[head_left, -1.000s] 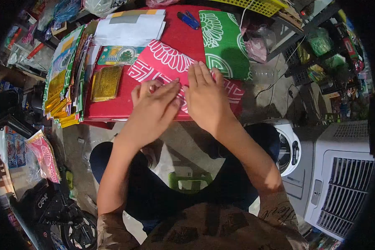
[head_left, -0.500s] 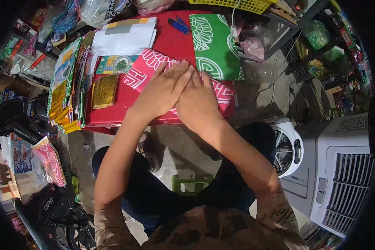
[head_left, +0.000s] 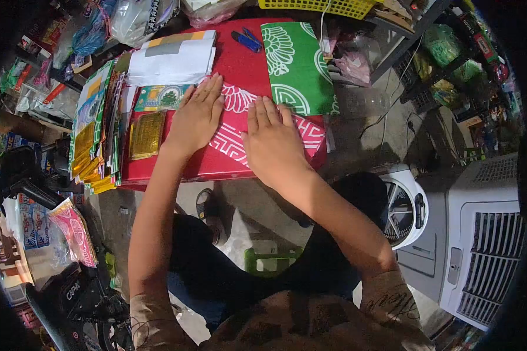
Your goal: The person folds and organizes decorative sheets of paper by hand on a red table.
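Note:
A pink patterned sheet of paper (head_left: 231, 131) with white designs lies slantwise on the red table (head_left: 240, 76). My left hand (head_left: 199, 117) rests flat on its left end, fingers stretched out. Toward its right part, my right hand (head_left: 272, 137) presses flat with the fingers extended. Left of my left hand are a gold-coloured packet (head_left: 147, 136) and a printed paper note (head_left: 163, 97). A green sheet with white patterns (head_left: 298, 67) lies beyond my right hand. The part of the pink sheet beneath both hands is hidden.
White folded papers (head_left: 173, 61) and a blue cutter-like tool (head_left: 247, 40) lie at the back of the table. A thick stack of colourful papers (head_left: 93, 128) hangs over its left edge. A yellow basket (head_left: 322, 7) stands behind; a fan (head_left: 399, 207) is on the right.
My hands were overlapped on the pink sheet and are now apart. The left hand has slid to the left; the right has shifted slightly. More of the sheet's middle shows.

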Demonstrator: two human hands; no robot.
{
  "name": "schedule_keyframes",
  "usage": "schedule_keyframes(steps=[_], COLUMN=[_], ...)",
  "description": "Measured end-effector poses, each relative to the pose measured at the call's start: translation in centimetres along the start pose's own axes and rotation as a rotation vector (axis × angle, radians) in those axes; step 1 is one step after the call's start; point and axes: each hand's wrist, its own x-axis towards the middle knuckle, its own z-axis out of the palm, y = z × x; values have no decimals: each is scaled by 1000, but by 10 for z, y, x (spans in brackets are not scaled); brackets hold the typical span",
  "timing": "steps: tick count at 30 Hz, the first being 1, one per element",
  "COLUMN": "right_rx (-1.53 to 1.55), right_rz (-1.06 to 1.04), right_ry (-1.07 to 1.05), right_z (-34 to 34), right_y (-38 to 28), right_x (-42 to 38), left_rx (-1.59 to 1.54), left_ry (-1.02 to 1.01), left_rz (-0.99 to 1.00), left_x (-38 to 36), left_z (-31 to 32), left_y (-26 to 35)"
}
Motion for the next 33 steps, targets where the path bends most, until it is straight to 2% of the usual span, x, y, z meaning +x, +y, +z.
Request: schedule_keyframes(steps=[2,6,10,22,33], right_rx=[6,1,79,131,174], right_rz=[2,7,17,138,274], right_ry=[4,28,-52,102,144], right_z=[1,4,-3,10,-15], right_y=[-1,0,1,-5,5], right_x=[0,-1,-2,-28,-81], left_rx=[26,22,23,51,-12], left_ry=[53,24,28,53,71], left_rz=[8,6,2,31,0], left_x=[-2,-2,-2,-2,-2], left_z=[3,3,5,9,11], left_y=[1,0,-1,-5,-7])
